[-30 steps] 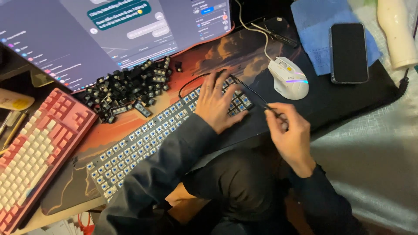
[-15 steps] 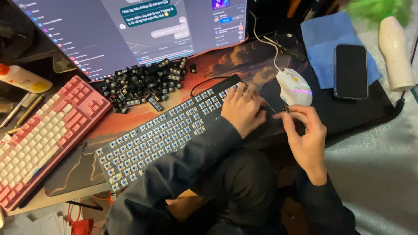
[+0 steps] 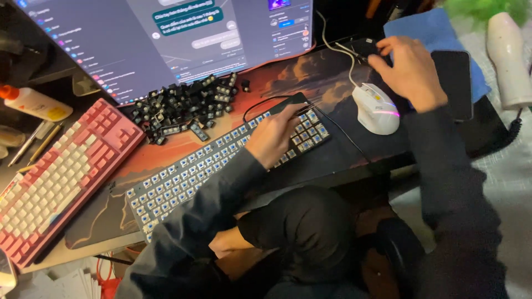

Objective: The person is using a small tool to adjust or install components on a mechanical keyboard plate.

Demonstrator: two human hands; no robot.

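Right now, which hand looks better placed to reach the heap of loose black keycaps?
Probably the left hand: it rests on the bare keyboard, with the keycap pile just beyond it. The right hand is far off, past the white mouse, near the dark phone.

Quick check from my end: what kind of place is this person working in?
Most likely a home computer desk. A large monitor stands at the back, a white mouse sits on a printed desk mat, and a stripped keyboard lies under the left hand beside a pile of black keycaps.
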